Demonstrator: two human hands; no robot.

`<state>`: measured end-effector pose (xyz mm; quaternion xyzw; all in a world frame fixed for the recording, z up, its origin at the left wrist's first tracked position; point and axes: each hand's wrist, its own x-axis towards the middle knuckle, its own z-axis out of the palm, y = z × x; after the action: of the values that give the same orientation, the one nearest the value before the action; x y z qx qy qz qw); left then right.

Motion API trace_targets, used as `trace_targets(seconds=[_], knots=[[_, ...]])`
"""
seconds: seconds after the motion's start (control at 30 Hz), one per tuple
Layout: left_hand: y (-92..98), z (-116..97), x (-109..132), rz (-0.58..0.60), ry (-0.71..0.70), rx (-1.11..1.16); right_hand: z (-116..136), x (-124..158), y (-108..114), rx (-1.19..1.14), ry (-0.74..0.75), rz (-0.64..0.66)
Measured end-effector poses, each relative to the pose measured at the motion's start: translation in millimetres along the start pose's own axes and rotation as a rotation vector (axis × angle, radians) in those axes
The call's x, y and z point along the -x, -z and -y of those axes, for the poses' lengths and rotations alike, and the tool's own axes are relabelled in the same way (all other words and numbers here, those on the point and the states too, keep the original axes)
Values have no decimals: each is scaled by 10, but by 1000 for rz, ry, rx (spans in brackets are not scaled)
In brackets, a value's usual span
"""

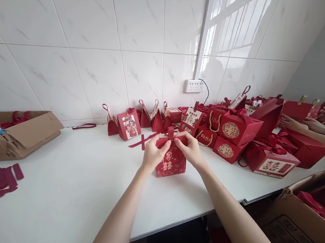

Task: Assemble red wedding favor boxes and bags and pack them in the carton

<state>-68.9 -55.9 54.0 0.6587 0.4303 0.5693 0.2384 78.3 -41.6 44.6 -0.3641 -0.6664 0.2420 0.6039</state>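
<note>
A small red gift box (171, 166) with white characters on its front stands upright on the white table (84, 183), near the middle. A ribbon loop (171, 132) rises from its top. My left hand (156, 150) pinches the red ribbon at the top left of the box, thumb and fingers pressed together. On the other side, my right hand (188, 145) pinches the ribbon at the top right. Both thumbs almost meet below the loop. Loose red ribbon strips (143, 141) lie just behind my left hand.
Several finished-looking red boxes (129, 125) stand along the wall, with a large pile (238, 129) at right. Cardboard boxes sit at far left (36, 133) and lower right (286, 220). Dark red ribbons (2, 182) lie at left. Another person's hands (295, 125) are among boxes at right.
</note>
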Motion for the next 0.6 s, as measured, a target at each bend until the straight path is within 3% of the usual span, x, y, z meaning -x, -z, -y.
trace_targets(seconds=[0.47,0.6], knots=[[-72,27,38,-93,45,26,32,61,-19,15,32,-17],[-83,42,48,-99,59,73,6,115,22,-39,-48,36]])
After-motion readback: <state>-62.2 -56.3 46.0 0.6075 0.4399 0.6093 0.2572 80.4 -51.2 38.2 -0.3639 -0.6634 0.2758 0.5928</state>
